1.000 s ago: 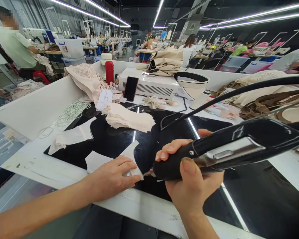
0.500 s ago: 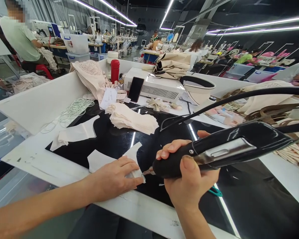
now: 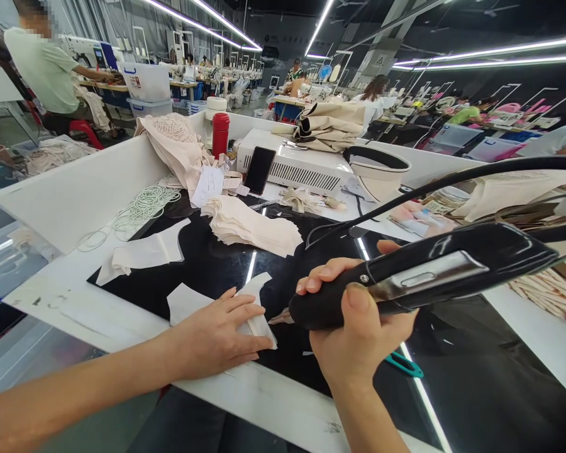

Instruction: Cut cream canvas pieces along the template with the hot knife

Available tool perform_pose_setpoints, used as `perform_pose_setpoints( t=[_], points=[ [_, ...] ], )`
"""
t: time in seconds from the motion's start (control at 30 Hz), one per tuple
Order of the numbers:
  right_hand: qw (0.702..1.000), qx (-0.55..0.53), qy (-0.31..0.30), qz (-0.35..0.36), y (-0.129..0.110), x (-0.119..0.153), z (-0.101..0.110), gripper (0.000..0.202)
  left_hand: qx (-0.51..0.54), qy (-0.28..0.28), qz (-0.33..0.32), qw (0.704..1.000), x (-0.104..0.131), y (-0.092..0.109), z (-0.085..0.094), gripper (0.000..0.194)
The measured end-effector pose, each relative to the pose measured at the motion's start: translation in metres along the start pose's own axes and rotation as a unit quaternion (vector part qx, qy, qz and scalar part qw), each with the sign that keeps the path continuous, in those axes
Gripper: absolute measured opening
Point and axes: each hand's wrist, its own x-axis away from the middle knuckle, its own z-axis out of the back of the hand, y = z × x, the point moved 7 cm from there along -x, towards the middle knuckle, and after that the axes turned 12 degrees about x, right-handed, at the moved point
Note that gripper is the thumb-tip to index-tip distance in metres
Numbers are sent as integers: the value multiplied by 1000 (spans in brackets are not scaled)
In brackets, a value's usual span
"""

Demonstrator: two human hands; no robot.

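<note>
My left hand (image 3: 221,333) rests with fingers spread on a white fabric piece (image 3: 256,290), pressing it to the black sheet (image 3: 457,352). A wider white part (image 3: 183,298) shows left of the fingers; whether it is the same piece I cannot tell. My right hand (image 3: 358,327) is wrapped round a black corded hand tool (image 3: 434,264) with a silver lever along its side and a narrow metal tip (image 3: 282,316). The thumb lies at the lever's front end. The tip points left, close to the fabric's right edge; contact is unclear.
A stack of cream fabric pieces (image 3: 249,226) and a single pale piece (image 3: 146,250) lie farther back. Pale green cord (image 3: 141,211), a phone (image 3: 260,170) and a white vented box (image 3: 297,160) stand behind. A teal thread snipper (image 3: 405,365) lies near my right wrist. Cables arch at right.
My left fingers have spread and lifted slightly on the fabric. The tool's tip appears a little farther from the fabric edge, and its rear end is tilted somewhat differently.
</note>
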Motion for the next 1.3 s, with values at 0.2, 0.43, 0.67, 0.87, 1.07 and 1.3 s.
perform_pose_setpoints(
  t=[0.2, 0.43, 0.67, 0.87, 1.07, 1.3],
  points=[
    [1000, 3, -13, -3, 5, 0, -5, 49, 3, -2, 1, 1000, 0, -2, -2, 29],
    [999, 6, -35, -5, 3, 4, -6, 46, -6, 0, 20, 1000, 2, 9, -3, 30],
    [999, -8, -47, 0, -5, 11, 1, 47, -24, 28, 12, 999, 3, 24, 12, 27],
    [999, 3, -44, -2, -3, 11, 3, 49, 27, -10, -83, 996, -21, -13, 25, 26],
    [999, 10, -49, 2, -4, 13, 2, 50, 62, -72, -109, 990, -27, -37, 20, 32],
    [999, -2, -53, 2, -5, 16, 1, 51, 33, -77, -77, 994, -16, -40, 22, 36]
  ],
)
